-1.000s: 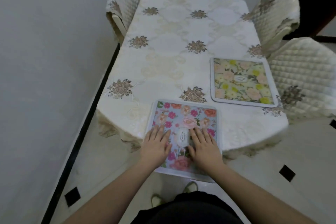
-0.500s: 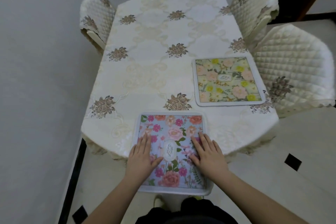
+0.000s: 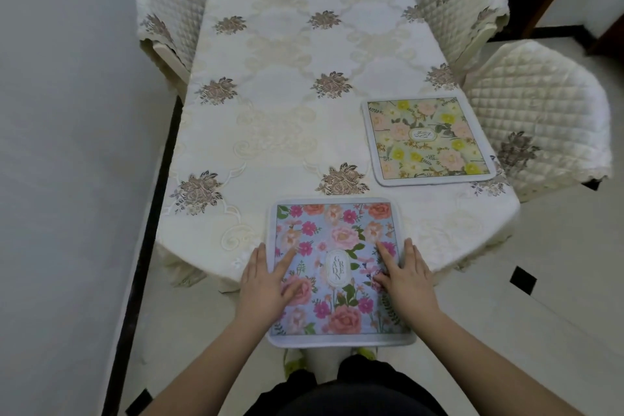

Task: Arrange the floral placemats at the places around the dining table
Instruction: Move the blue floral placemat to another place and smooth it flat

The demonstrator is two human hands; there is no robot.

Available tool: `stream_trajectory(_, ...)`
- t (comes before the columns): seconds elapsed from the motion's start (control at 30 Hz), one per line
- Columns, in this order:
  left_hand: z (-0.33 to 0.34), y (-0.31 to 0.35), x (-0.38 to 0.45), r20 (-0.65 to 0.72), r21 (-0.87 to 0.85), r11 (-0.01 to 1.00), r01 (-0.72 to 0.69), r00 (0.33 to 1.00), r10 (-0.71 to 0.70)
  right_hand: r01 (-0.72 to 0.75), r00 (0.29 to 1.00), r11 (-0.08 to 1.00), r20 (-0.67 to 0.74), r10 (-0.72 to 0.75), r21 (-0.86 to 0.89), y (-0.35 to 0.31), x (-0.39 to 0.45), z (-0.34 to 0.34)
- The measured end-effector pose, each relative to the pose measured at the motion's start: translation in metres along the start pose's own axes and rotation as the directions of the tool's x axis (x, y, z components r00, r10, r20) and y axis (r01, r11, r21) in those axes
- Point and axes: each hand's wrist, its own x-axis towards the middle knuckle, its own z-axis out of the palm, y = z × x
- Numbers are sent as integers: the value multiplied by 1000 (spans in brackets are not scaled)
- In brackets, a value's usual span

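Both my hands lie flat, fingers straight and gripping nothing, on the blue and pink floral placemat (image 3: 337, 267) in front of me. My left hand (image 3: 266, 284) rests across its left edge, fingers pointing away from me and thumb spread onto the printed flowers. My right hand (image 3: 403, 275) rests across its right edge in the same way, with the outer fingers reaching past the border. Between them is a white oval label printed on the mat.

This placemat sits at the near end of the dining table (image 3: 287, 111). Its far half lies on the cream tablecloth, and its near half sticks out past the table edge toward my body, over the floor.

A second placemat, the yellow and green floral placemat (image 3: 427, 140), lies flat on the right side of the table, close to the right edge and well apart from the first. It sits just in front of the near right chair (image 3: 540, 111), which has a quilted cream cover.

Another covered chair (image 3: 462, 3) stands at the far right, one more chair (image 3: 165, 20) at the far left, and a fourth at the far end, only partly in view. The tablecloth carries a pattern of brown flower clusters. A pale wall runs along the left side.
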Motion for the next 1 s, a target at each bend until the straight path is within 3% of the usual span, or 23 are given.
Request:
stream_trajectory(0.4,6,-7,2,-13,-4,993,-115,993,115,-142,988,989,-49,145,48,-20,-9,-9)
stream_trajectory(0.6,3,-7,0,-71,-65,987,-147,987,142,-166,975,943,-94,200,288,-31,-14,-23)
stream_trajectory(0.8,-6,-4,-10,-98,-364,917,-165,986,138,-15,921,775,-293,256,632,-33,-25,-40)
stream_trajectory(0.9,-18,-1,-14,-163,-550,814,-188,980,117,-68,921,599,-181,345,798,-27,-30,-49)
stream_trajectory(1.0,-27,5,-17,-172,-687,704,-178,982,80,-124,963,583,-44,266,803,-18,-35,-52)
